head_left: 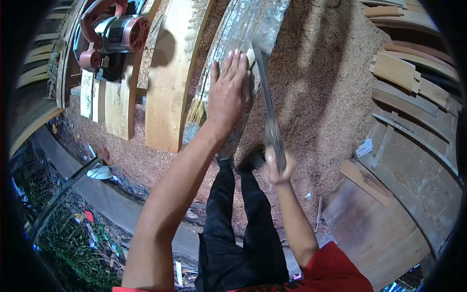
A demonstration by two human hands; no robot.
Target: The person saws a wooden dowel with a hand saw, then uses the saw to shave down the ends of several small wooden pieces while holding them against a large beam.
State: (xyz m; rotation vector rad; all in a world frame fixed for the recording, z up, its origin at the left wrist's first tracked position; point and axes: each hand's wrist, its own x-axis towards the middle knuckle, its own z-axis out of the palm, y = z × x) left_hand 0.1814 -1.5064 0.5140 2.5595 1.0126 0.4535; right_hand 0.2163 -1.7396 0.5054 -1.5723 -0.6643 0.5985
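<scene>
My left hand [228, 92] lies flat on a weathered, grey-stained wooden beam [243, 24], its fingers pointing away from me. To its right my right hand [279, 165] is wrapped round the near end of a long, narrow tool [269, 104], blurred by motion. The tool's far end is beside the beam's right edge, close to my left fingertips; whether it touches the wood I cannot tell. Below my left hand, a splintered yellowish patch [196, 113] shows on the beam's left side.
A red and silver power tool [119, 34] rests on boards at the upper left. A pale plank [168, 97] lies left of the beam. Wood pieces [394, 70] and a brown panel [374, 224] are at the right. Sawdust [321, 97] covers the ground.
</scene>
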